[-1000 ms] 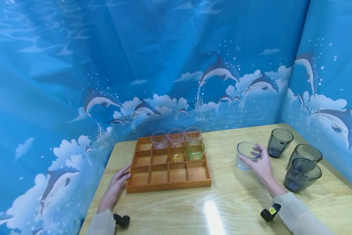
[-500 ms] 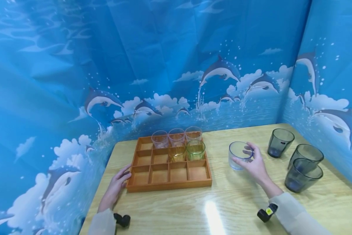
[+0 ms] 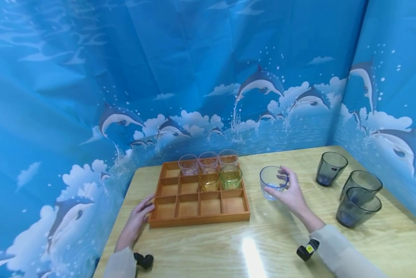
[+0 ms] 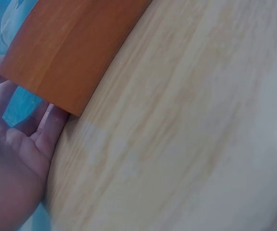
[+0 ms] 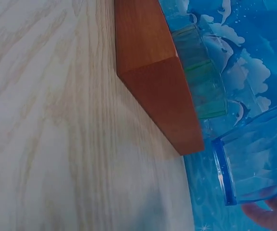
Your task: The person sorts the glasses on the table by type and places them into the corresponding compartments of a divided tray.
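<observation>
The right hand [image 3: 292, 194] pinches a clear round glass [image 3: 268, 182]; the left hand [image 3: 137, 217], fingers spread, touches a compartmented wooden tray [image 3: 201, 221]; smoky tumblers [image 3: 354, 211] stand apart.

no legible wording or numbers in any view. farthest grey glass [image 3: 327, 174], right side of scene: small dark label [image 3: 334, 169] on its wall, print too small to read. yellow patch [image 3: 310, 248] on black wrist device [image 3: 303, 253], right sleeve: any marking unreadable.
</observation>
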A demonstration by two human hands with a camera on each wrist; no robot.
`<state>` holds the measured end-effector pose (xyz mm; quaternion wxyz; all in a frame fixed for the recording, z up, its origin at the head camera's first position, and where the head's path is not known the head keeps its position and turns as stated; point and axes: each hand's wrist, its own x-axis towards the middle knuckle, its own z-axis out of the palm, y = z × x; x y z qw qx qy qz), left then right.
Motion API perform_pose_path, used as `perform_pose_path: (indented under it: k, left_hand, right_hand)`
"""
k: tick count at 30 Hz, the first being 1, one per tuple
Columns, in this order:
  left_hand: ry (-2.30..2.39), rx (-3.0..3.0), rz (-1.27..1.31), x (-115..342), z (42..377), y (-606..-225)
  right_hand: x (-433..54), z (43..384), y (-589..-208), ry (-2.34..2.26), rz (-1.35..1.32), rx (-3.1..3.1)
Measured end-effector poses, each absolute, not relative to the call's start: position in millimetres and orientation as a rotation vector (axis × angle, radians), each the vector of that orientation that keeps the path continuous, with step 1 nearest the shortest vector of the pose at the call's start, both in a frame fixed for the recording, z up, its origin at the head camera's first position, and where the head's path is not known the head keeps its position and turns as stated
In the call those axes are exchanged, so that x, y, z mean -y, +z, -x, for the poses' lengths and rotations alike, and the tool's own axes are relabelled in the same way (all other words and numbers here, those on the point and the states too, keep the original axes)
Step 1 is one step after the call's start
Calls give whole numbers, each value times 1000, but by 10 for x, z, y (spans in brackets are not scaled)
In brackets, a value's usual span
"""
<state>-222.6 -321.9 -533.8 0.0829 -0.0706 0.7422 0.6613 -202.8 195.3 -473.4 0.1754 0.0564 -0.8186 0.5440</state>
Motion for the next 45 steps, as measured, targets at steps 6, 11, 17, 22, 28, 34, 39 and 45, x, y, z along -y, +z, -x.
perform_pose_path:
  k: [6, 11, 17, 22, 28, 34, 39, 45]
  left_hand:
    - [1949, -2219, 211, 3233, 2213, -5338]
    - [1966, -2209, 213, 3231, 2209, -5335]
    - [1961, -2212, 230, 3219, 2228, -5310]
    - [1950, -2224, 230, 3230, 2223, -5298]
    - [1975, -2212, 219, 3228, 2224, -5327]
    - [2029, -2186, 185, 3197, 2237, -5336]
    - [2047, -2179, 189, 3202, 2233, -5335]
    - [2042, -2174, 187, 3209, 2224, -5346]
  right_hand:
    - [-1814, 2009, -4618, 1573, -239, 2294]
    - [-1696, 2040, -4546, 1572, -331, 2295]
    - [-1478, 2058, -4381, 1586, -472, 2287]
    - [-1228, 2037, -4136, 1574, -606, 2286]
    - [-1022, 2258, -4191, 1552, -700, 2303]
    - [-880, 2474, -4319, 1588, -741, 2252]
    - [-748, 2553, -4249, 1559, -749, 2263]
    - [-624, 2452, -3993, 1601, -700, 2323]
